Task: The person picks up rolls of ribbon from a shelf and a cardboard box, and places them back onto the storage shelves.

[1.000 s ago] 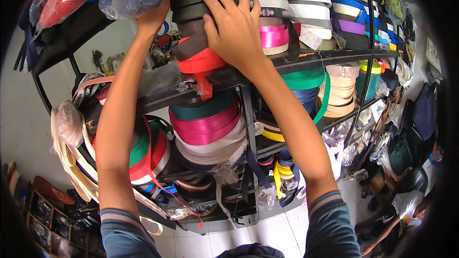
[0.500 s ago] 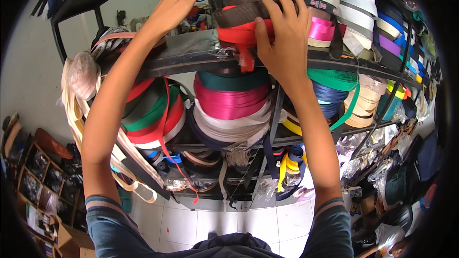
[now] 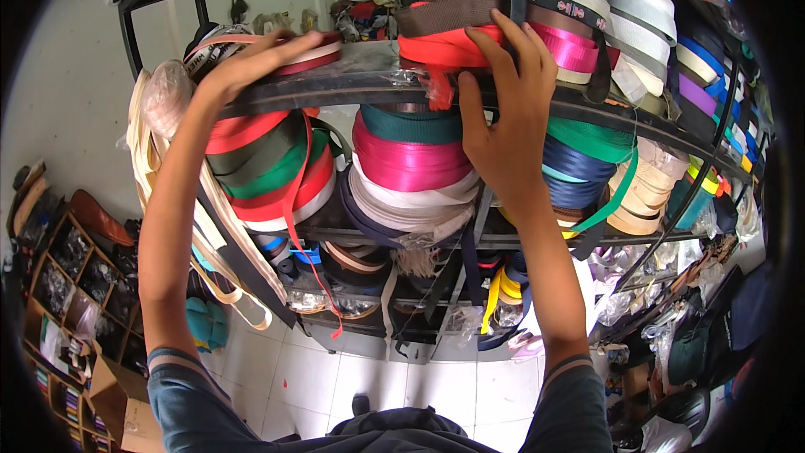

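Note:
My right hand (image 3: pixel 511 101) is open, its spread fingertips against the right side of a red webbing roll (image 3: pixel 444 44). A brown webbing roll (image 3: pixel 457 13) lies on that red one, with darker rolls stacked above. My left hand (image 3: pixel 256 65) is open too, fingers stretched out over a low maroon-and-white roll (image 3: pixel 314 59) on the same black shelf (image 3: pixel 335 91). Its palm hides part of that roll. Left of it lies a strap coil with dark lettering and a pink band (image 3: pixel 222 49).
Below are stacks with a pink ribbon roll (image 3: pixel 411 155), a green webbing roll (image 3: pixel 595 138) and a dangling red strap (image 3: pixel 289 201). Cream straps (image 3: pixel 142 134) hang at the shelf's left end. A compartmented rack (image 3: pixel 71 285) and a cardboard box (image 3: pixel 117 394) stand lower left.
My left hand has moved down and left, away from the tall stack to the low roll. My right hand has come slightly lower along the red roll. The whole view has shifted a little.

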Available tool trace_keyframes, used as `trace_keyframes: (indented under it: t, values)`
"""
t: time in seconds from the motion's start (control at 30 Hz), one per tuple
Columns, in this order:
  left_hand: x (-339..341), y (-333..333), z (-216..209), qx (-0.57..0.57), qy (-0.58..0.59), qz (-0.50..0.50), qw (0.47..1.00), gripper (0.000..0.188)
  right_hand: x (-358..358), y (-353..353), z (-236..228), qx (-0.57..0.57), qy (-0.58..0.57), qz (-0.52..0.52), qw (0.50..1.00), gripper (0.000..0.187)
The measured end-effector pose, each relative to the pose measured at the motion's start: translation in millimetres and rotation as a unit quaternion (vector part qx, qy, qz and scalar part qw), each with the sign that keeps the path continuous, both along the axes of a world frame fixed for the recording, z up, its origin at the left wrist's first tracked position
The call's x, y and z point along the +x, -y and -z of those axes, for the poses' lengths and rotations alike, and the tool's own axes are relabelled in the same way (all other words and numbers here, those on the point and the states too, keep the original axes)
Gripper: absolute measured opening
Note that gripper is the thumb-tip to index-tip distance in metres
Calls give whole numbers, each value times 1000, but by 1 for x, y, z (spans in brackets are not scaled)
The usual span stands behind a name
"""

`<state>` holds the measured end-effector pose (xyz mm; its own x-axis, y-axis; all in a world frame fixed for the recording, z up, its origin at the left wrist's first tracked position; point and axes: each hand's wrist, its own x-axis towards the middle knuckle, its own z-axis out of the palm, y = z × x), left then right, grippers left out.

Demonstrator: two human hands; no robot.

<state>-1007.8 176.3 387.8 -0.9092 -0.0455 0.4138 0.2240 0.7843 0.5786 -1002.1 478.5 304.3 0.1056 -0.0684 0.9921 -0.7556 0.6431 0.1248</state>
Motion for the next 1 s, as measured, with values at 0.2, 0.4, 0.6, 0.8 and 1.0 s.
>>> trace_keyframes:
  t: [0.2,0.4,0.6,0.8,1.0]
  values:
    - [-13,-74,-4,-81,32,36,996,101,19,-13,17,-14,33,-27,999,36]
    - [9,-58,20,26,-204,53,977,79,42,-19,34,-16,87,-57,994,37]
    - [175,-22,161,177,-290,79,937,47,103,35,117,26,203,-208,956,35]
    - [420,7,364,452,-152,-170,863,24,215,150,254,87,429,-503,745,36]
    - [693,-15,421,464,-184,-520,693,16,399,275,320,198,577,-624,488,37]
